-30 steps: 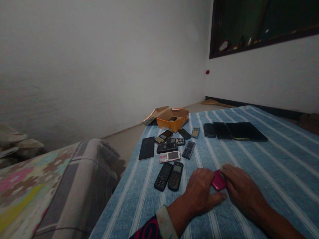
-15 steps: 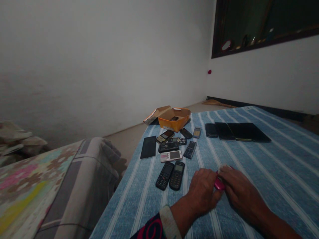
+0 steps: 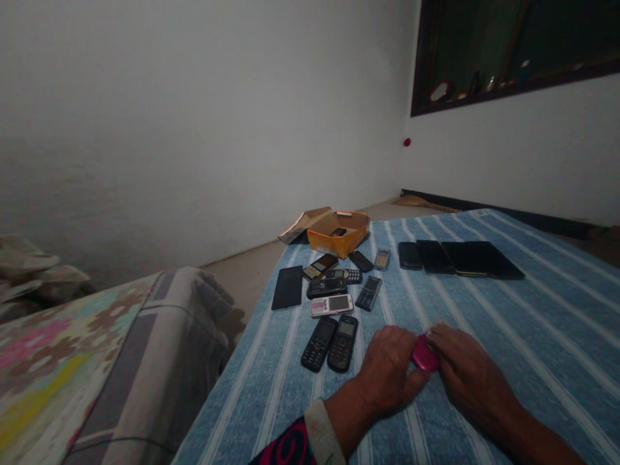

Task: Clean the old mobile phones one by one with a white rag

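My left hand (image 3: 390,368) is closed on the left side of a glossy pink mobile phone (image 3: 425,354), just above the striped cloth. Over the phone's other side lies my right hand (image 3: 467,368), its fingers bent around a scrap of white cloth (image 3: 437,323) that mostly hides beneath them. Much of the phone is covered by both hands. Left of my left hand, a black keypad phone (image 3: 320,343) and a second dark keypad phone (image 3: 343,343) lie side by side. Beyond them rest a white-and-pink phone (image 3: 332,305) and a grey phone (image 3: 369,293).
Several more phones lie near an open orange box (image 3: 339,244) with a small phone inside. A black tablet (image 3: 287,287) is at the left edge. Dark flat devices (image 3: 465,258) line up at back right. A draped grey cover (image 3: 165,349) stands to the left.
The pink phone shows more of its surface between my hands, and my right hand has shifted slightly over it. The laid-out phones stay in place.
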Demonstrator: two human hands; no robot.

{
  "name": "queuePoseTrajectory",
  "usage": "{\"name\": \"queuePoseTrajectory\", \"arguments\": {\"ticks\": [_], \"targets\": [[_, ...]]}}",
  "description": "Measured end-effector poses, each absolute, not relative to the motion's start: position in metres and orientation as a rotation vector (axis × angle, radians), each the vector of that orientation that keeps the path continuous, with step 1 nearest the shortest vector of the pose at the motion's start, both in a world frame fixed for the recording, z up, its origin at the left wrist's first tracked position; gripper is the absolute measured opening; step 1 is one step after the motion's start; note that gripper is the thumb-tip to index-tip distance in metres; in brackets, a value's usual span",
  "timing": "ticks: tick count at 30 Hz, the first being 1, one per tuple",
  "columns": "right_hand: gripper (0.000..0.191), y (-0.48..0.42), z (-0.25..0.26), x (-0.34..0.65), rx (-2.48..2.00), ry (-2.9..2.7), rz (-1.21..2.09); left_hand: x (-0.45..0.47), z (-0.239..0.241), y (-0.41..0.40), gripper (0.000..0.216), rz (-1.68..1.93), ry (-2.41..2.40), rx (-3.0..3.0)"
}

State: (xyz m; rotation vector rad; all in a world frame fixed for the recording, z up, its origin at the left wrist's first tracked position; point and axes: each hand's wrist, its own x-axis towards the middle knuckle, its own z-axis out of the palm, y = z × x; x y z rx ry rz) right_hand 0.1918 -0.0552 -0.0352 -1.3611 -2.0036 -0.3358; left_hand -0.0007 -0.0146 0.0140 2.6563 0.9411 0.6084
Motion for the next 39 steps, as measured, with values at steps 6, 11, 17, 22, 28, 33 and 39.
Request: {"name": "queuePoseTrajectory", "arguments": {"ticks": [6,11,17,22,28,33,39], "targets": [[0.033,-0.055,-0.035,0.188,-1.363,-2.022,-0.390,-0.054,0.063,0.049,0.028,0.550,1.528,2.618],[0.034,-0.056,-0.036,0.187,-1.354,-2.020,-0.405,-0.095,0.082,0.105,0.038,0.148,1.801,2.584],[0.033,-0.056,-0.038,0.191,-1.356,-2.021,-0.414,-0.102,0.074,0.129,0.033,0.025,1.765,2.571],[0.033,-0.056,-0.039,0.192,-1.318,-2.006,-0.424,-0.111,0.075,0.129,0.026,0.044,1.737,2.642],[0.031,-0.056,-0.037,0.191,-1.300,-1.999,-0.448,-0.134,0.083,0.126,0.026,0.132,1.844,2.605],[0.031,-0.056,-0.038,0.192,-1.292,-2.014,-0.443,-0.149,0.088,0.118,0.027,0.190,1.850,2.581],[0.033,-0.056,-0.044,0.195,-1.302,-2.009,-0.415,-0.155,0.091,0.117,0.024,0.221,1.867,2.538]]}}
